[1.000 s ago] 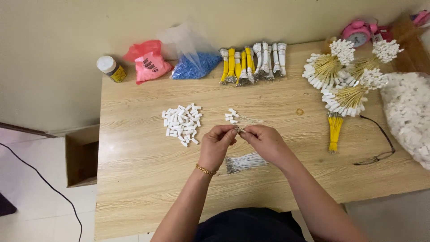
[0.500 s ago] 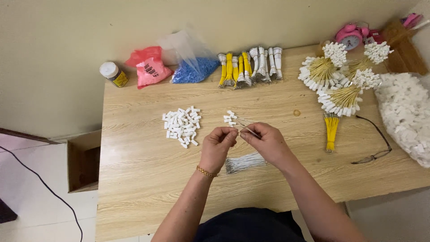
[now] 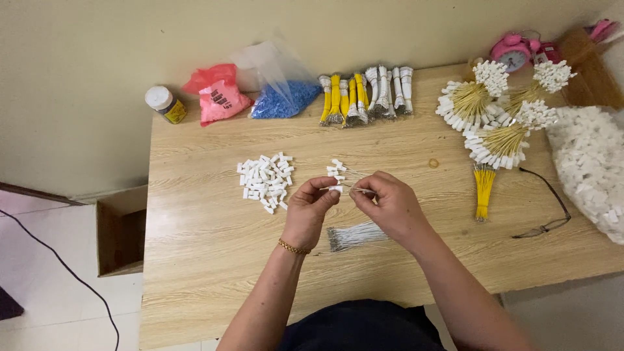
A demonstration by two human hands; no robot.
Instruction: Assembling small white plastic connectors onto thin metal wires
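On the wooden table (image 3: 195, 247), a clear bag (image 3: 276, 88) holds blue beads, while both hands' fingers (image 3: 331, 195) pinch seemingly one white-tipped wire (image 3: 341, 189).

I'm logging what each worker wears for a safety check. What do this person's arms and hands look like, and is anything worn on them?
Both forearms are bare, with no sleeves or gloves in view. The left hand has a thin gold-coloured bead bracelet at the wrist. The right hand shows no bracelet or watch; rings cannot be made out.
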